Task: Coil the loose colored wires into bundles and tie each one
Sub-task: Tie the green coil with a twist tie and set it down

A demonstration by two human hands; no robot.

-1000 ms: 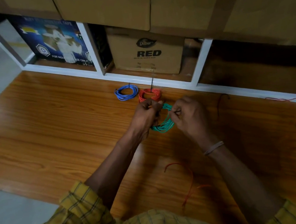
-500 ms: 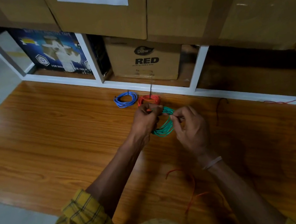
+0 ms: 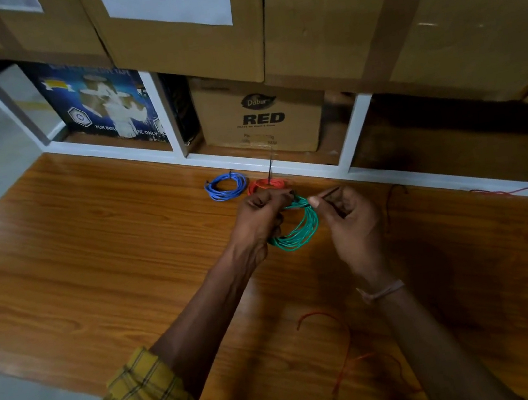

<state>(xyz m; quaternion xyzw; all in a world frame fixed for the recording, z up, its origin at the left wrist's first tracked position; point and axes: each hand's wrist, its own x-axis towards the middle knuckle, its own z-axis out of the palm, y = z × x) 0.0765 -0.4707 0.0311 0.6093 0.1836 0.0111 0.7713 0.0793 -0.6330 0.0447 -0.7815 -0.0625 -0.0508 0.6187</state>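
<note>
The person knelt over the wooden floor (image 3: 93, 259), both arms stretched forward. The left hand (image 3: 260, 221) was curled around the near-left side of the green coil (image 3: 298, 234), holding it up just off the boards. The right hand (image 3: 349, 221) pinched a thin dark tie (image 3: 327, 194) between thumb and forefinger, the strip running from the top of the coil toward that hand. Just beyond the hands lay a red coil (image 3: 267, 185), partly hidden by the left knuckles, and beside it to the left a blue coil (image 3: 225, 187); each had a dark tie end standing up from it. Both sat close to the white shelf frame (image 3: 284, 162). A loose red wire (image 3: 343, 352) curled on the floor between the forearms. A cardboard box (image 3: 261, 121) marked RED stood in the shelf behind.
</note>
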